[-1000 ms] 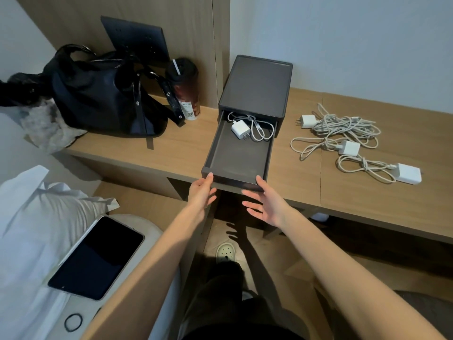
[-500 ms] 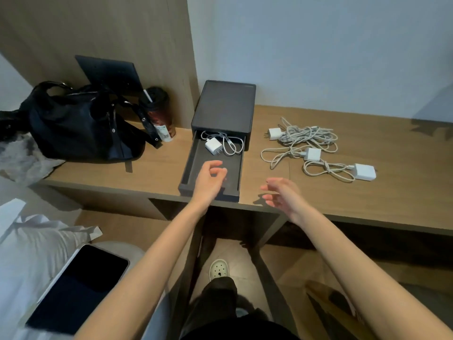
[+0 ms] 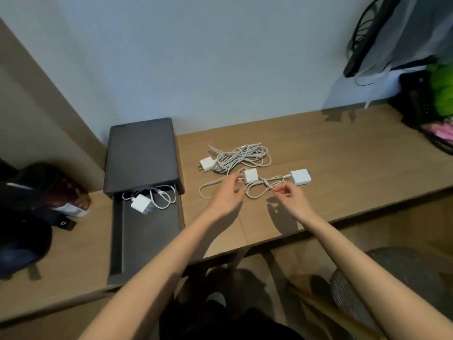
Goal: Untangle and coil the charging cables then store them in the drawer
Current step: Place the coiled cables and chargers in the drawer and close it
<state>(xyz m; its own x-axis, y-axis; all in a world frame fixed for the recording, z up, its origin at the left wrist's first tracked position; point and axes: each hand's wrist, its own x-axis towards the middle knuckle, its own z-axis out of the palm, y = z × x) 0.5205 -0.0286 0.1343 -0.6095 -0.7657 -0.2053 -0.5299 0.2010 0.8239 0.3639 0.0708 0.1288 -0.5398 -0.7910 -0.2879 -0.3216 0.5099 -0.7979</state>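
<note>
A dark grey drawer unit [image 3: 141, 153] stands on the wooden desk [image 3: 343, 168], and its drawer [image 3: 149, 241] is pulled out. One white charger with its coiled cable [image 3: 142, 203] lies at the back of the drawer. To the right on the desk is a tangled bundle of white cables [image 3: 241, 157] with a plug [image 3: 206, 163], a middle adapter [image 3: 250, 175] and a right adapter [image 3: 300, 177]. My left hand [image 3: 226, 195] pinches the cable just left of the middle adapter. My right hand [image 3: 290, 196] has curled fingertips at the twisted loop [image 3: 259, 190]; its grip is unclear.
A dark bag [image 3: 22, 231] and a cup [image 3: 71, 200] sit left of the drawer unit. At the desk's far right are a dark basket with green and pink items [image 3: 436, 111] and a fan [image 3: 367, 35]. A woven stool [image 3: 392, 285] stands below on the right.
Both hands have left the drawer front and moved right to the loose cables on the desk. The view has swung right with them. The drawer stays open.
</note>
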